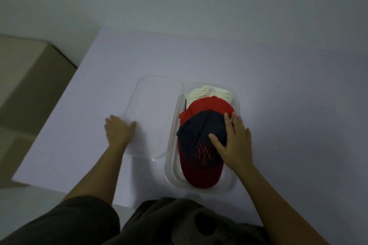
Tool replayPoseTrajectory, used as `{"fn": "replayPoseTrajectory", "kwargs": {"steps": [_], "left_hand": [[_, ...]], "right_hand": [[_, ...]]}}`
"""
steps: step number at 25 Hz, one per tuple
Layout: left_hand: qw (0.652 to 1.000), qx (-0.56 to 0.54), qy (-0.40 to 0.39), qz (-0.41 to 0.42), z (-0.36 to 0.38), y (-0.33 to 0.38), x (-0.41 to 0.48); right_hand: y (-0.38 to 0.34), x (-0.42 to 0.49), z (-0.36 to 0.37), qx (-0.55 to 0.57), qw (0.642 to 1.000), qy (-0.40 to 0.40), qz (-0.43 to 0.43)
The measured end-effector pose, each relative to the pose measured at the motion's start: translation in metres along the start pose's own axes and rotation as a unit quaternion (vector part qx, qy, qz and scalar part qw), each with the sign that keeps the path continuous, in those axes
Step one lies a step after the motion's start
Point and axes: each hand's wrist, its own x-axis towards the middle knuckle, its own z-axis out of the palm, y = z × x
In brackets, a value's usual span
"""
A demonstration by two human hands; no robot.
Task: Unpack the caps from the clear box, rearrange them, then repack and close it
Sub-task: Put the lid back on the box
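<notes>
The right hand (232,143) lies flat and spread on the navy cap (199,137), palm down, fingers extended and gripping nothing; the thumb rests just above the red embroidered logo and the fingertips reach toward the crown button. Under that hand the navy cap sits on top of the stack inside the box (236,105). Its long axis runs away from the person, with the red brim (201,175) pointing back toward the body and the crown pointing away.

Beyond the fingertips a red cap (207,105) shows from beneath the navy one, and farther still a cream cap (209,91) fills the far end of the box. All three lie along the same line, which matches the box's own long axis.

To the left of the right hand, just beside the box, the lid (151,113) lies flat on the table (278,85), its long axis parallel to the box.

The left hand (117,131) is blurred. It rests at the lid's left edge with fingers loosely extended; whether it is gripping the rim cannot be told.
</notes>
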Motion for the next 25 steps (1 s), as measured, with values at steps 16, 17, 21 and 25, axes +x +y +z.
{"fn": "replayPoseTrajectory", "kwargs": {"steps": [16,17,21,25], "left_hand": [[0.925,-0.365,-0.052,0.09,-0.07,-0.009,0.009],[0.912,-0.4,-0.034,0.084,-0.08,-0.007,0.01],[0.849,-0.524,-0.016,0.068,-0.111,0.02,-0.011],[0.848,-0.513,-0.126,0.045,-0.083,0.053,-0.073]], "right_hand": [[0.0,-0.003,-0.006,0.409,0.883,0.041,0.225],[0.0,-0.002,-0.007,0.41,0.883,0.045,0.224],[-0.003,0.005,-0.009,0.418,0.877,0.06,0.228],[-0.003,0.007,-0.009,0.516,0.813,0.039,0.267]]}}
